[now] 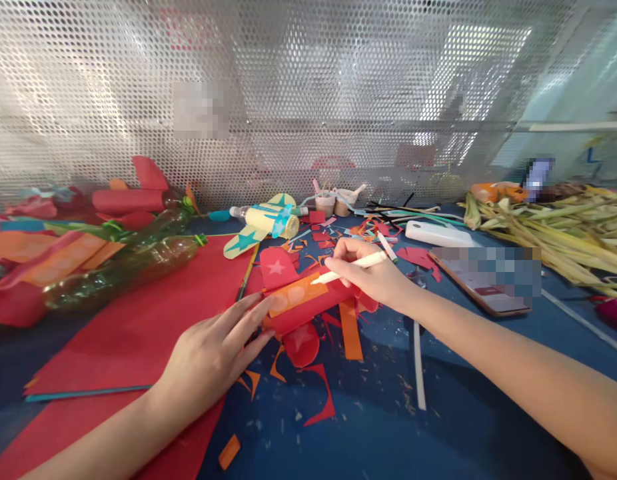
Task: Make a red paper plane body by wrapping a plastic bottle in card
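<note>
Red sheets: We find the red sheets (153, 320) beneath and beyond the left forearm, lying on the dark blue surface (363, 433).
Left hand: The left hand (203, 353) is spread, palm down, its fingertips resting on the near-left end of the red paper body.
Red paper body: We locate the red paper body (313, 308) between the two hands, on its side, with starred fins above and below; both hands are at it.
Orange strip: The orange strip (293, 293) runs along the body, just beyond the left fingertips and under the pen tip.
White pen: The white pen (372, 261) is pinched between the right hand's thumb and fingers, tip at the strip; we cannot tell whether it touches.
Right hand: We judge the step in hand to be drawing or marking on the strip. The next stroke calls for light pressure from the right hand (388, 287) and a firm left hold, since the rounded body could roll.
Phone: We note a phone (481, 283) to the right of and beyond the right hand.
Yellow bottle craft: The yellow bottle craft (258, 219) lies beyond both hands, to the left of the right one.
Mesh panel: The mesh panel (298, 87) stands farthest off.
</note>
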Available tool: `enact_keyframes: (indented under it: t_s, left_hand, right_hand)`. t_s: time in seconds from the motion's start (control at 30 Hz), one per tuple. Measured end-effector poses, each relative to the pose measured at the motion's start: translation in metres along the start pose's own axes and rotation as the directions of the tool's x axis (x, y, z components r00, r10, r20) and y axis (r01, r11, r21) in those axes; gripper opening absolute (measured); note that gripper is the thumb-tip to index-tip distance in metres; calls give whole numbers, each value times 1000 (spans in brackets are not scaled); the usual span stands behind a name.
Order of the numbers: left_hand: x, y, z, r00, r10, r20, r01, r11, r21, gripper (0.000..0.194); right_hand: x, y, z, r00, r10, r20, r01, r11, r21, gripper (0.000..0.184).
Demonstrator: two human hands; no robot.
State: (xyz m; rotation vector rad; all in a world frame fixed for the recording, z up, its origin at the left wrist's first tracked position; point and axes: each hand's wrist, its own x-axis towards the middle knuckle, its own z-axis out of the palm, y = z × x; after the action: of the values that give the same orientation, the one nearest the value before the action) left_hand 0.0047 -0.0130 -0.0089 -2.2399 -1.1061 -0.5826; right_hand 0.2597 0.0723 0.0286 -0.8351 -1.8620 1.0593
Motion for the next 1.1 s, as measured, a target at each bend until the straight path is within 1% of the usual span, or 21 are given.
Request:
enact_keyframes:
  t_s: [0.3, 0.47, 0.6, 0.8, 0.97, 1.1]
  left_hand:
    - [1, 1, -1, 1000, -8, -15, 8, 1000, -18, 32]
    - [1, 1, -2, 1000, 5, -11, -6, 1000, -10, 34]
    - [0, 1, -3, 1000, -8, -2, 8, 1000, -15, 35]
    - [-1, 0, -1, 1000, -7, -2, 7, 1000, -18, 38]
    - [-3, 0, -1, 1000, -3, 12, 3, 1000, 1, 36]
    - [-2, 0, -1, 1000, 6, 4, -6, 1000, -7, 35]
  right_hand:
    - [-1, 2, 0, 1000, -22, 2, 22, 999, -29, 26]
    - [-2, 4, -1, 1000, -10, 10, 11, 999, -39, 26]
    - [-2, 3, 0, 999, -33, -4, 32, 999, -36, 27]
    - [-2, 3, 0, 1000, -19, 5, 19, 999, -33, 26]
    - [-2, 3, -1, 1000, 1, 16, 0, 999, -37, 25]
    - [-3, 3, 0, 1000, -8, 27, 8, 1000, -18, 26]
